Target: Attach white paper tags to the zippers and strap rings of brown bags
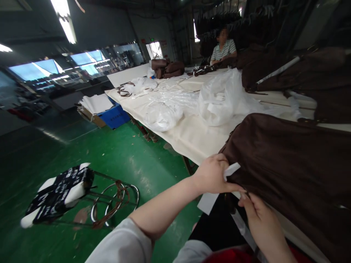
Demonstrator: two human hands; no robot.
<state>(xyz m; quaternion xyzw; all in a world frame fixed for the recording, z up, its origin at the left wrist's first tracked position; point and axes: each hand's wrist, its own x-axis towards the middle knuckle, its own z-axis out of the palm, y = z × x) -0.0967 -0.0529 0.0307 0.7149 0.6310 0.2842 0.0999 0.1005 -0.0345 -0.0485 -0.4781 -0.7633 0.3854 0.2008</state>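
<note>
The brown garment [290,171] lies on the cream table [192,135], its near edge hanging toward five o'clock. The left hand [212,175] pinches that edge together with a white paper tag [231,170], which sticks out at two o'clock from its fingers. The right hand [261,219], just below at five o'clock, nips the hem with its fingertips. Clear plastic bags [216,98] sit at twelve o'clock.

stool [59,193] on green floor | plastic bags [219,96] on table | blue crate [114,116] | seated person [223,47]
</note>
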